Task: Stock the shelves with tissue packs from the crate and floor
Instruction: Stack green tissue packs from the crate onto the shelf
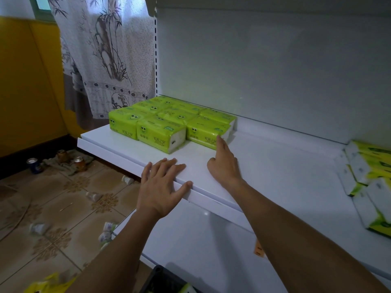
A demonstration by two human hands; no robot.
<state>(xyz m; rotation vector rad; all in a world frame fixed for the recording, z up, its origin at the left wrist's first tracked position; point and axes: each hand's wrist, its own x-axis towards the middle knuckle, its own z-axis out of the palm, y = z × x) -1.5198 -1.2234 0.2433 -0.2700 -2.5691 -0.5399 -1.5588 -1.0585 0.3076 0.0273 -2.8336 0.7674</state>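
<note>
Several green tissue packs with smiley faces lie in rows at the left end of the white shelf. My left hand rests flat on the shelf's front edge with its fingers spread. My right hand lies on the shelf, its index finger stretched out and touching the front corner of the rightmost front pack. More yellow-and-white tissue packs are piled at the shelf's right end. The dark crate shows at the bottom edge, with a pack inside.
A lower white shelf sits below. On the tiled floor to the left lie drink cans, a rag, small scattered packets and a yellow pack. A patterned curtain hangs behind the shelf's left end.
</note>
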